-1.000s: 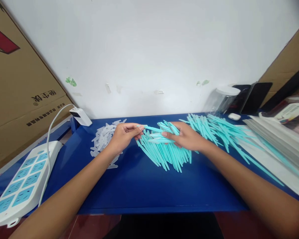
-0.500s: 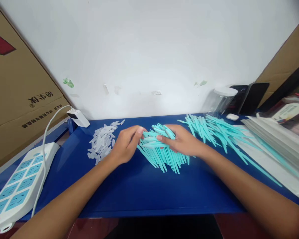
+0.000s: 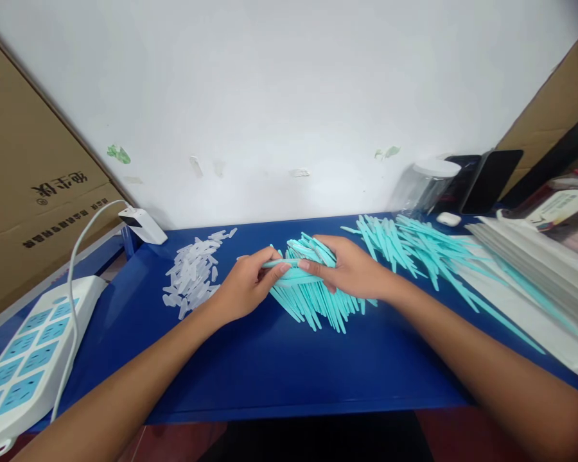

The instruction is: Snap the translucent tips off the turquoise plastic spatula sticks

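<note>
My left hand [image 3: 250, 282] is closed, pinching one end of a slim turquoise eyebrow razor [image 3: 291, 263] between thumb and fingers. A small pale tip pokes out beyond the knuckles; I cannot make out what it is. Closed around a bunch of similar turquoise razors [image 3: 313, 247], my right hand [image 3: 349, 266] presses its thumb near the other end of that razor. Below both hands a heap of turquoise razors [image 3: 322, 308] lies on the blue table [image 3: 279, 378]. Left of my left hand is a loose pile of small translucent blade caps [image 3: 192, 273].
More turquoise razors [image 3: 404, 247] lie at the right, partly on white wrapping sheets [image 3: 501, 289]. Behind them stand a clear jar [image 3: 426, 189] and a dark phone [image 3: 494, 179]. A power strip [image 3: 33, 353] and a white charger [image 3: 143, 224] occupy the left side, beside a cardboard box [image 3: 38, 160].
My left hand has closed on a razor's end and turned slightly, and that razor now lies level between both thumbs. My right hand still grips the bunch. The view has shifted slightly.
</note>
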Motion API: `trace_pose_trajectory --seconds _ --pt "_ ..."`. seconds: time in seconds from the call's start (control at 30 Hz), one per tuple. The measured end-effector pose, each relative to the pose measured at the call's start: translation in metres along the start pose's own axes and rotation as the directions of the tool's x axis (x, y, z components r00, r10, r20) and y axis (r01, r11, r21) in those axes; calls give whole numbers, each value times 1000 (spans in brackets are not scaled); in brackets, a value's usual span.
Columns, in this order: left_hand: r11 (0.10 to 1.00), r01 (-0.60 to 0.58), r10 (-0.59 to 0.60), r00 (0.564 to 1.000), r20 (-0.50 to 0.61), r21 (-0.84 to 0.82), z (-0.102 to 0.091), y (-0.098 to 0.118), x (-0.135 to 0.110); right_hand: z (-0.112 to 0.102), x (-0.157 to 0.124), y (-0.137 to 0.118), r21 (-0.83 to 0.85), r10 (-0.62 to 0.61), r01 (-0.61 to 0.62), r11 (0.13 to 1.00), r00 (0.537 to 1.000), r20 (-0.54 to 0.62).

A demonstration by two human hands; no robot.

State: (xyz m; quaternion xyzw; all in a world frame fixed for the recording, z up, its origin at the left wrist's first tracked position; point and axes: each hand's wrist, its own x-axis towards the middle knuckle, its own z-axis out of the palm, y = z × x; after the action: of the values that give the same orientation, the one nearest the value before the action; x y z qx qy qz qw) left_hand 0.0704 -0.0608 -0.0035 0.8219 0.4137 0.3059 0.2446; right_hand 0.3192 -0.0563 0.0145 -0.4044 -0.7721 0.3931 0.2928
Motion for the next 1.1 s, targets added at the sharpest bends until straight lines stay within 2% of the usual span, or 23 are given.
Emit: trace_pose_trajectory --seconds 0.13,0.23,0.3,0.43,0.57,0.73,0.93,1.1 --pt "983 77 -86 995 -42 -168 -3 -2 2 -6 2 2 34 -7 8 999 999 -32" --pt "945 122 -132 991 -13 -302 -3 -2 3 -6 3 3 71 -14 16 997 999 -33" --pt "936 124 -134 991 -10 -329 -3 -2 4 -5 4 3 81 -17 20 996 999 -37" --pt "947 110 -123 992 -23 -301 -6 -3 5 -4 5 6 62 -33 39 997 995 -96" --pt "981 85 -93 995 -37 -173 -7 -4 5 -3 6 11 80 -52 62 995 991 -123" --pt "997 48 -47 999 18 -56 -6 -1 3 -3 7 15 51 -88 96 994 987 -136" --pt "991 66 -66 998 5 -114 -3 -2 2 -3 6 11 41 -88 94 995 987 -134" --pt "974 57 -73 995 -66 -221 8 0 -3 10 1 0 75 -45 54 996 991 -124"
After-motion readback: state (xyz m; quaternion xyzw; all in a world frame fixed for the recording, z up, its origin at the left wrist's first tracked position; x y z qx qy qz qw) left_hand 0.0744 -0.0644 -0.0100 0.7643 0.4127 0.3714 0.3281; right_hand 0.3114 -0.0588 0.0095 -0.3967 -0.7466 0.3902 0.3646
